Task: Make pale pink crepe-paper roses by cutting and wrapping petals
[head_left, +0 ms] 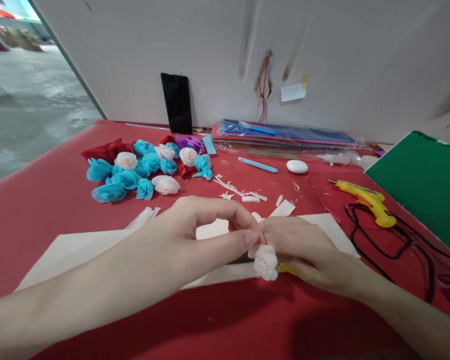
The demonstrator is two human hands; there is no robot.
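My left hand (206,235) is closed in a pinch, thumb against fingertips, on a small pale pink paper flower (265,262) with ruffled petals. Right beside it my right hand (307,245) curls palm down, its fingers mostly hidden. A yellow handle (287,268) of some tool sticks out under that hand; the rest of the tool is covered. Pale crepe paper sheets (52,255) lie beneath both hands. Beyond my left wrist sits a pile of finished paper flowers in blue (127,179), pale pink (166,185), red (108,150) and purple (191,145).
A yellow glue gun (367,200) with a looping black cord (392,255) lies right, near a green board (420,180). Paper scraps (232,187), a blue pen (257,165) and a white oval object (297,166) lie ahead. A black phone (177,102) leans on the wall.
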